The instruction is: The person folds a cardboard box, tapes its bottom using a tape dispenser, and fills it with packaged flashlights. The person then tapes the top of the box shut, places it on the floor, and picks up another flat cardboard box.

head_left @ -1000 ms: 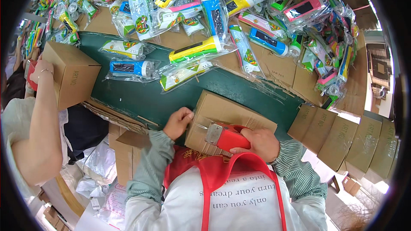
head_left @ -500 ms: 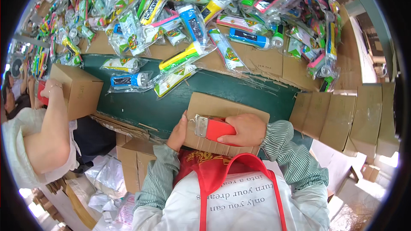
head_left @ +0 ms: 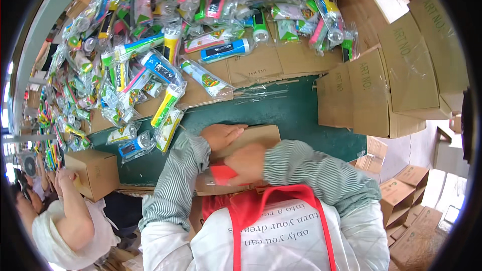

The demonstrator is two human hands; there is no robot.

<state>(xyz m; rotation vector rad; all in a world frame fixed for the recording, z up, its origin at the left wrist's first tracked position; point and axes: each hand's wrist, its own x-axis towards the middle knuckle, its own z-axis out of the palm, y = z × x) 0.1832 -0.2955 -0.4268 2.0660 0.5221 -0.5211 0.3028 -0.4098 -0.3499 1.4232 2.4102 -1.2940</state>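
A brown cardboard box (head_left: 263, 134) lies in front of me at the near edge of the green table. My left hand (head_left: 222, 136) rests flat across its far left side, fingers stretched out. Below it, my right hand (head_left: 247, 163) is closed round a red tape dispenser (head_left: 221, 173), held low against the near left side of the box. Motion smears the dispenser, and my hand covers part of it. My forearms, in striped sleeves, hide some of the box.
Bagged flashlights (head_left: 165, 68) in many colours are heaped on cardboard at the table's far side. Several brown boxes (head_left: 370, 90) stand in a row on the right. At the left, a co-worker (head_left: 65, 221) sits by another box (head_left: 95, 173). More cartons (head_left: 404, 185) are stacked at the lower right.
The tape dispenser has moved left and nearer to me over the box. My left hand has gone from the box's left side to lie on its far part. The view has turned right.
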